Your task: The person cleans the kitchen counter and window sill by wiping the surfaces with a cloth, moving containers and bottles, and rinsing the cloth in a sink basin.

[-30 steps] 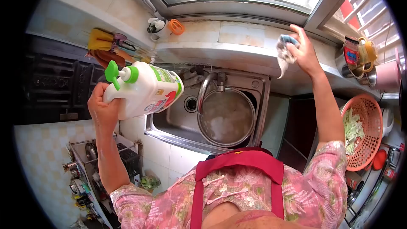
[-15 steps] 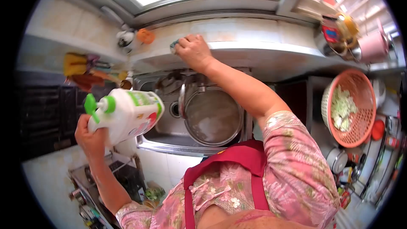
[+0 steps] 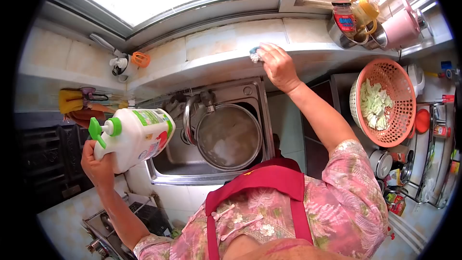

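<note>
My left hand (image 3: 99,167) is closed round the handle of a large white pump bottle (image 3: 131,150) with a green pump top, probably dish soap. The bottle is held up, tilted, over the left side of the sink (image 3: 166,175). On the tiled window ledge, my right hand (image 3: 280,70) grips a small blue and white cloth (image 3: 255,55) at the front edge. Below, a wide metal pot (image 3: 229,137) with cloudy liquid sits in the sink, under the curved faucet (image 3: 188,120).
A coral colander (image 3: 410,120) of chopped pale green vegetable stands at the right. Behind it on the ledge are a red-labelled jar (image 3: 344,19), a yellow-handled jug (image 3: 366,12) and a pink container (image 3: 400,29). An orange object (image 3: 140,59) sits at the ledge's left end.
My right hand has slid rightward along the ledge with the cloth. My left hand still holds the bottle in nearly the same place. The whole view has shifted and turned slightly.
</note>
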A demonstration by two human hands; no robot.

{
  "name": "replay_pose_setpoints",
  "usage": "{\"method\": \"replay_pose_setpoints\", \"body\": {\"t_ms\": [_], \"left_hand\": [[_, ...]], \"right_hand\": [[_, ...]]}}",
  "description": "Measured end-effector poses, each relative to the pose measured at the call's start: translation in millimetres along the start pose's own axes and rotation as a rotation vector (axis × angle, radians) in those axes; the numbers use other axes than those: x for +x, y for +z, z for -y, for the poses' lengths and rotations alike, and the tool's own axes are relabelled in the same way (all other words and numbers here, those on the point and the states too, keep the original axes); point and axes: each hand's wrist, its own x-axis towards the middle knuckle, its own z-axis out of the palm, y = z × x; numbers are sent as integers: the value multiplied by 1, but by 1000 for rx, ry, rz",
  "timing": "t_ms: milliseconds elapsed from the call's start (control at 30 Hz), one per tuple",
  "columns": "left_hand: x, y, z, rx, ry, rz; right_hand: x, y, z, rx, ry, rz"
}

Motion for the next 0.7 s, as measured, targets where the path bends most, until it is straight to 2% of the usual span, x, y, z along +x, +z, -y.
{"method": "replay_pose_setpoints", "body": {"t_ms": [100, 167, 267, 333, 367, 400, 433, 500, 567, 633, 700], "left_hand": [[0, 1, -3, 49, 6, -10], [0, -2, -4, 85, 14, -11], [-1, 1, -13, 121, 46, -7], [-2, 0, -11, 97, 52, 36], [-4, 0, -12, 85, 54, 54], [-5, 1, -15, 51, 40, 39], [-5, 2, -20, 19, 29, 24], [-4, 3, -25, 3, 20, 8], [-5, 1, -26, 40, 15, -2], [-6, 0, -26, 76, 24, 4], [-7, -1, -24, 85, 16, 17]], "right_hand": [[14, -25, -36, -137, 258, -160], [15, -30, -94, -434, 412, -320], [28, -5, -91, -572, 657, 51], [45, 34, -50, -213, 656, 164], [44, 61, -32, -471, 398, 43], [56, 62, -8, -383, 417, 143], [59, 68, -1, -364, 334, 66], [52, 59, -9, -166, 142, 138], [22, 33, -29, -162, 22, 77], [-11, -14, -56, -190, 216, 64], [-48, -51, -85, -350, 353, -68]]}}
